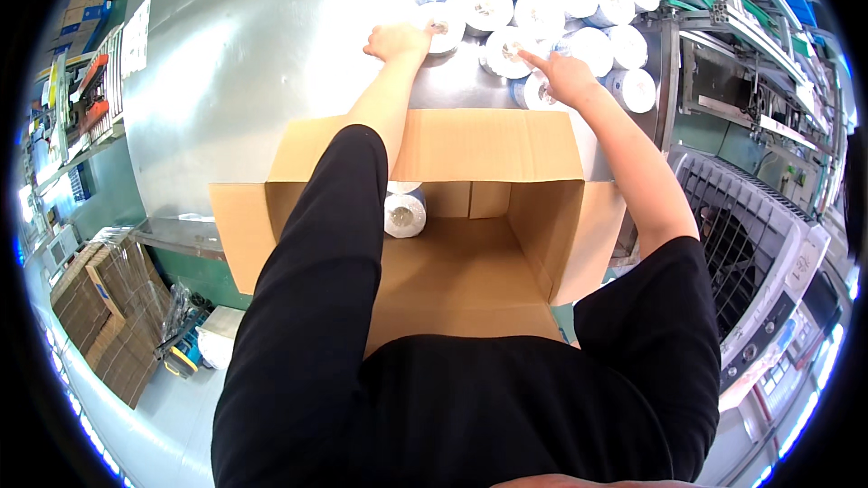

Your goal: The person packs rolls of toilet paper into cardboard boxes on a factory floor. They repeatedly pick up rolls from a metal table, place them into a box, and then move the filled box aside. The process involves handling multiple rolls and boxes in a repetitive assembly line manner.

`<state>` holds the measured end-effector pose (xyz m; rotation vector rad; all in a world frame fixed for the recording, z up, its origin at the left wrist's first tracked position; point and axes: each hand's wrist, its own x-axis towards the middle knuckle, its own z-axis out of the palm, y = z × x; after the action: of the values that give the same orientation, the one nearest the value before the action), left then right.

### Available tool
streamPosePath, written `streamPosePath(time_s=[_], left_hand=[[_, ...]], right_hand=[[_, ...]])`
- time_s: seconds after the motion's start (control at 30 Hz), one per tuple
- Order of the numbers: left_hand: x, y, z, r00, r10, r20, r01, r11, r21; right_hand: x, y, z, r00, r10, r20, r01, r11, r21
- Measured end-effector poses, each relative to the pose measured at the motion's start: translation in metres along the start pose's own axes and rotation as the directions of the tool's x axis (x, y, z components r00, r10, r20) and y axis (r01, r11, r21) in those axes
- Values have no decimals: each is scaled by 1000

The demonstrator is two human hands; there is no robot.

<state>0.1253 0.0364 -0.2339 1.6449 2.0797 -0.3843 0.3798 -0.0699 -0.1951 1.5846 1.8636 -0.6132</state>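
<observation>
White rolls with blue-and-white wrapping stand crowded on a metal table point(208, 108). My left hand point(400, 42) is over the table at the near left of the group, thumb side touching or just beside one roll point(440, 29). Its fingers look spread, partly lost in glare. My right hand point(568, 78) reaches in from the right, one digit stretched onto the top of another roll point(506, 51); the rest of its fingers are partly hidden. Below my arms an open cardboard box point(452, 258) has a white roll point(405, 217) inside at its far left, partly covered by my left sleeve.
A metal frame with green rails point(723, 9) runs along the right, above a grey slatted unit point(737, 235). Flattened cardboard point(108, 325) is stacked on the left floor, near a white bag point(220, 339). Box flaps point(488, 146) fold outward over the table's near edge.
</observation>
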Motion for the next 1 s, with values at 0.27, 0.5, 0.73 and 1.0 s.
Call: streamPosePath(time_s=[0.27, 0.5, 0.73, 1.0], left_hand=[[40, -58, -59, 942, 238, 236, -160, 938, -307], [-91, -127, -242, 851, 521, -64, -373, 515, -771], [-243, -163, -156, 510, 665, 545, 365, 406, -838], [-243, -99, 52, 260, 913, 315, -964, 227, 138]], right_hand=[[17, 17, 22, 963, -254, -88, 264, 956, 127], [11, 10, 18, 966, -244, -86, 257, 943, 210], [-144, 40, -104, 781, 60, -622, 284, 853, 438], [-302, -75, -133, 369, -357, -858, 634, 772, -48]])
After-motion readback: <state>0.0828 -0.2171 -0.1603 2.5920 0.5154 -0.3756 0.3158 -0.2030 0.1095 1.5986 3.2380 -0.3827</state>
